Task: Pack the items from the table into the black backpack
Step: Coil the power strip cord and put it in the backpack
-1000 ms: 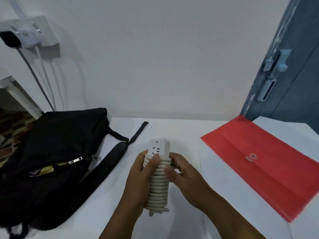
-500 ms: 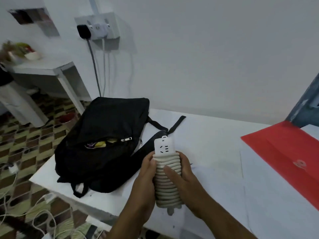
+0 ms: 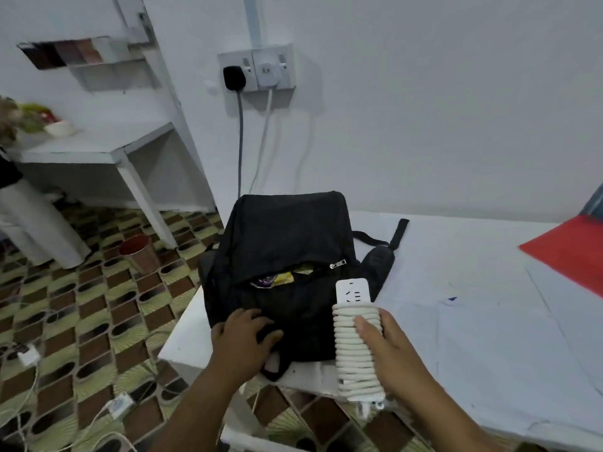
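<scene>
I've got the black backpack (image 3: pixel 284 256) overhanging the table (image 3: pixel 456 321) corner, bare tabletop at three o'clock. Left hand (image 3: pixel 241 340) presses its front, fingers spread; right hand (image 3: pixel 388 347) clasps the cord-wrapped power strip (image 3: pixel 355 340).

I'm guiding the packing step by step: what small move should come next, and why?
Probably pull the zip opening wider with the left hand, which rests on the black backpack. The opening is a narrow slit already showing contents, and the right hand holds the cord-wrapped power strip just beside it.
</scene>
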Tool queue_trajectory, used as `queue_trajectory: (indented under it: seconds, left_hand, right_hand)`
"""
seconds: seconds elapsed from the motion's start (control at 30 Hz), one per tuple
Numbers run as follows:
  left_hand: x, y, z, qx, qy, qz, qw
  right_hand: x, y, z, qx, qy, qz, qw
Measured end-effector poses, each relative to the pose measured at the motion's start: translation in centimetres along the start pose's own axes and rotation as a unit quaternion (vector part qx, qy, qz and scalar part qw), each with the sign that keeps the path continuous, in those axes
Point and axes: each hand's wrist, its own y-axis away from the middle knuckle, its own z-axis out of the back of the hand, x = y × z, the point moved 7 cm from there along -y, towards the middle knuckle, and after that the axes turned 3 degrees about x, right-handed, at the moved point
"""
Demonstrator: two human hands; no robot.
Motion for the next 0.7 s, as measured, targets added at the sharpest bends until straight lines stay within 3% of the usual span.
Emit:
queue_trajectory:
  seconds: [0.07,0.2,0.43,0.7]
  left_hand:
    - [-0.4,-0.5,0.8,-0.040,0.074,-0.026,0.996]
    - [-2.1,-2.0,4.1,-0.074,0.282,-0.020,0.956]
    - [-5.2,-6.2,13.5,-0.129,0.213,-0.080,0.965]
    - [-8.5,-10.3,19.5,-0.073,0.189,-0.110,0.973]
  right_hand:
    - [0.6,0.4,-0.5,-0.003,0.006,-0.002,1.000]
    - [1.9,0.7,-1.2,0.001,-0.008,-0.003,1.000]
    - [4.0,-0.1,-4.2,0.051,-0.063,-0.034,0.996]
    - [6.3,-7.8,-9.1,0.124,-0.103,-0.121,0.980]
